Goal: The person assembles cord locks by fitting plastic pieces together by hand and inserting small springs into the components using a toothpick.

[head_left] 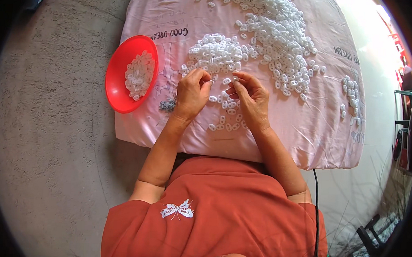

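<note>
My left hand [192, 95] is closed in a pinch, its thumb and forefinger together at the near edge of a heap of small white oval plastic pieces with two holes [217, 52]. What sits in that pinch is too small to make out. Across a narrow gap, my right hand [252, 99] has its thumb and forefinger pressed together, with a small pale piece showing at the tips. Between and below the hands lie several loose white two-holed pieces [229, 112]. A small grey-blue clump [167, 105] lies beside my left wrist.
A red bowl [117, 97] with translucent whitish pieces [139, 75] stands at the table's left edge. The table has a pink cloth [302, 128]. A larger pile of white pieces [283, 35] spreads at the far right, with a smaller group [351, 96] near the right edge. A black cable [317, 202] hangs at right.
</note>
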`<state>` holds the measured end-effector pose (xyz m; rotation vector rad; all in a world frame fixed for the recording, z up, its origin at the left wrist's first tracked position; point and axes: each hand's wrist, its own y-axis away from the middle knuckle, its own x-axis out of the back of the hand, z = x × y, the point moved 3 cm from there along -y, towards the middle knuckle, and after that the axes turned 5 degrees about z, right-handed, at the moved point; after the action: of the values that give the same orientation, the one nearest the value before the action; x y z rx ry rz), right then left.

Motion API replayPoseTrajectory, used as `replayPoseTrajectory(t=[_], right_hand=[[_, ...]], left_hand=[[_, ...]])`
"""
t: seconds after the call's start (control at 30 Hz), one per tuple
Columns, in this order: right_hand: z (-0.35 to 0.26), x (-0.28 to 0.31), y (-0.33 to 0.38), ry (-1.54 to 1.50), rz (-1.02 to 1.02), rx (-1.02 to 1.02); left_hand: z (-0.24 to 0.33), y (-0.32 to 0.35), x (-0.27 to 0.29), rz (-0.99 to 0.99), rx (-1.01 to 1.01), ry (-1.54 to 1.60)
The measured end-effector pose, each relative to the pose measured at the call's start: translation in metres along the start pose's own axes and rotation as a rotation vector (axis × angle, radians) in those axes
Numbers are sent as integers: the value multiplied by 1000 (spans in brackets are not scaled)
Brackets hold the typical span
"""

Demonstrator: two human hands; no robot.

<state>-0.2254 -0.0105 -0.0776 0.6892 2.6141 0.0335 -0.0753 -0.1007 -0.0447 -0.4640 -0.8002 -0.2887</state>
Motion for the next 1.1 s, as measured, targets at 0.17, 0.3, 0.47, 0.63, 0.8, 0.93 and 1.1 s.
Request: replayPoseTrajectory(t=[0.17, 0.3, 0.47, 0.63, 0.8, 0.93, 1.1], right_hand=[[0, -2, 1, -53, -87, -129], [-5, -5, 4, -67, -153, -195], [-4, -6, 5, -36, -206, -241], [-2, -12, 7, 45, -278, -203], [0, -13, 12, 145, -288, -96], [0, -17, 14, 240, -320, -26], [-2, -19, 16, 38, -277, -156]], left_hand=[[5, 12, 6, -72, 289, 350], [16, 19, 11, -26, 358, 576], [19, 26, 13, -57, 413, 598], [17, 34, 12, -24, 413, 666], [20, 45, 17, -10, 364, 667], [6, 46, 34, 65, 385, 611], [-17, 55, 64, 14, 238, 218]])
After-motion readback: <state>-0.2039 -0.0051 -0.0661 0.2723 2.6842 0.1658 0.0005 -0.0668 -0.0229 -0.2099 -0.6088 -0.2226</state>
